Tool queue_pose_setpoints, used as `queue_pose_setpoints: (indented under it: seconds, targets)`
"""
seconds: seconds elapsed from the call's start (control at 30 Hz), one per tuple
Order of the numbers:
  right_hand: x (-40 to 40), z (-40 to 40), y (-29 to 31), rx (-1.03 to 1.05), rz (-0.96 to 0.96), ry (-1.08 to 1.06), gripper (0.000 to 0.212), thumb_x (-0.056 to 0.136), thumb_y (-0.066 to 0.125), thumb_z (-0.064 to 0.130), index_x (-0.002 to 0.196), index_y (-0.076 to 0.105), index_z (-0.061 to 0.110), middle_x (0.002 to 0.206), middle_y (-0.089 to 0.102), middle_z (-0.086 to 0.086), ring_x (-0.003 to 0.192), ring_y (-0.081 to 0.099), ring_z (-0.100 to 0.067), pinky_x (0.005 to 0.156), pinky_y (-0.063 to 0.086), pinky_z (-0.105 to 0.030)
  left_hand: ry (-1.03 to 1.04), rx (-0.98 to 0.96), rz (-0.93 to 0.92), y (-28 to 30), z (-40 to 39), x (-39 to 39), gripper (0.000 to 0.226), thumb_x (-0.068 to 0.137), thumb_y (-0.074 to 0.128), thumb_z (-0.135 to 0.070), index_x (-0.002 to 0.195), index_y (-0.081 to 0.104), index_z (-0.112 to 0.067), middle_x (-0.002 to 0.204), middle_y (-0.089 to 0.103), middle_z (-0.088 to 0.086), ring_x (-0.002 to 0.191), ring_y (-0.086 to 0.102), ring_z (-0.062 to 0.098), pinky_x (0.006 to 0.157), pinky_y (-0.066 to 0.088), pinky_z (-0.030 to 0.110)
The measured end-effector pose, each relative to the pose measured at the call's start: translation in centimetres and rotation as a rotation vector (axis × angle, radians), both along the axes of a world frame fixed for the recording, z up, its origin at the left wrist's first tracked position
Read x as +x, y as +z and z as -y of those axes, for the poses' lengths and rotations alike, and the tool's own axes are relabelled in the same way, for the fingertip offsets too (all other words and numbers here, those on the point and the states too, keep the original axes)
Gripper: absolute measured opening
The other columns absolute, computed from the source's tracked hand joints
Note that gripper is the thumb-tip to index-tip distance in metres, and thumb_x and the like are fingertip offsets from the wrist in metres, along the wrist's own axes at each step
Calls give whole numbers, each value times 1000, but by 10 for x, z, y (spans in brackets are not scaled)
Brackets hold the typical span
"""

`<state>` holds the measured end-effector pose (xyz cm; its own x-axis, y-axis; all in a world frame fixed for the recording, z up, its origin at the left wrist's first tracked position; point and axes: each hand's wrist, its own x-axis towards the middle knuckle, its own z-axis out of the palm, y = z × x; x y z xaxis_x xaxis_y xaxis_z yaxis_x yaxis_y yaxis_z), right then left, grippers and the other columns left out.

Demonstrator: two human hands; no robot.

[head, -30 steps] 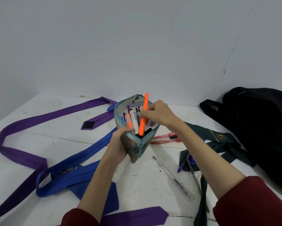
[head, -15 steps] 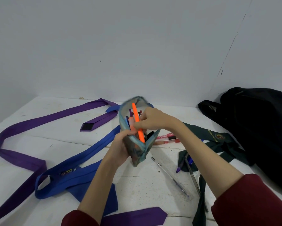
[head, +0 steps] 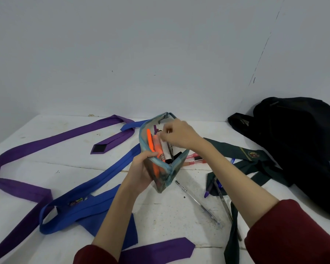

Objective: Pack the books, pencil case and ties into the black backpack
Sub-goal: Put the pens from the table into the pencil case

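My left hand (head: 141, 168) grips the near end of the open teal pencil case (head: 164, 176) and holds it above the white table (head: 68, 168). Inside it lie an orange pen (head: 150, 140), an orange highlighter and a white marker. My right hand (head: 181, 136) hovers over the opening with its fingertips bunched on the white marker's top; whether it grips the marker is unclear. The black backpack (head: 294, 140) lies at the right by the wall. A purple tie (head: 55, 138), a blue tie (head: 107, 176) and a dark green tie (head: 236, 151) lie spread on the table. No books are in view.
Loose pens lie under my right forearm: a clear one (head: 196, 201), two red ones (head: 194, 159) and a purple-capped one (head: 208, 191) on the green tie. Another purple tie end (head: 160, 250) lies at the front edge. Grey walls close the back and right.
The orange pen went from upright in my right hand down into the pencil case and was let go. My right hand now rests its fingertips on the markers.
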<state>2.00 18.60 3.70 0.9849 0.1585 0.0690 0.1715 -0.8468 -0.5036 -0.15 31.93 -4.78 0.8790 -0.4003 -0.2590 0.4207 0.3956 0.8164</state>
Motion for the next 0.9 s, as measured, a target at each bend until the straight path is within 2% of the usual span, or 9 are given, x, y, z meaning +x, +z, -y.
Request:
queue_pose_setpoints:
  seconds: [0.07,0.17,0.27,0.33,0.43,0.53,0.63,0.73,0.9]
  targets:
    - [-6,9,0,218,167,-93,25,89,55,19,76,63,0,61,51,-1,54,42,-11,56,36,-25,38,-29,2,1,-4,1,22,61,64,-14,79,54,-8,68,54,7,69,56,22,74,46,35]
    - [-17,28,-9,343,313,-238,22,88,56,17,70,58,5,59,51,1,55,43,-12,55,37,-25,112,-42,5,1,-12,3,17,65,62,-14,79,55,-12,68,54,5,65,58,21,72,47,34]
    - [-29,43,-29,380,219,-317,32,85,60,17,58,46,11,55,45,1,53,41,-12,58,38,-28,191,-48,-4,1,-19,8,4,75,56,-14,74,52,-12,64,52,4,65,55,21,68,47,31]
    - [-40,47,-45,229,-34,-219,40,84,67,30,55,45,13,55,42,3,52,39,-9,59,35,-26,208,-41,-6,0,-22,9,7,73,57,-15,72,51,-13,63,51,4,66,54,21,68,47,31]
    - [-56,43,-64,-294,-389,25,44,83,62,53,70,57,11,61,46,4,64,46,-12,73,38,-28,205,-18,-25,1,-21,9,12,70,59,-17,70,48,-12,67,49,6,69,54,22,69,47,32]
    - [-62,34,-72,-438,-373,87,31,88,61,39,70,49,18,69,46,8,80,47,-16,93,31,-37,217,7,-24,1,-18,8,9,83,50,-13,74,46,-13,66,47,4,68,53,18,68,46,32]
    - [-55,33,-66,-231,-325,85,19,93,56,26,85,58,8,79,58,-1,79,57,-21,77,46,-32,209,-1,-15,1,-18,8,9,83,50,-13,74,46,-13,62,48,2,63,54,17,67,46,31]
    - [-51,37,-28,195,-185,-14,15,99,44,17,85,49,14,74,62,-2,53,53,-12,52,45,-21,186,-15,-19,2,-18,8,16,67,61,-15,75,48,-13,62,49,2,68,53,19,70,47,33]
    - [-40,34,27,758,422,-183,21,101,38,12,81,40,19,70,63,-14,40,55,-11,43,40,-16,122,-14,-12,5,-11,4,19,59,63,-13,74,51,-12,62,52,2,59,57,16,66,46,30]
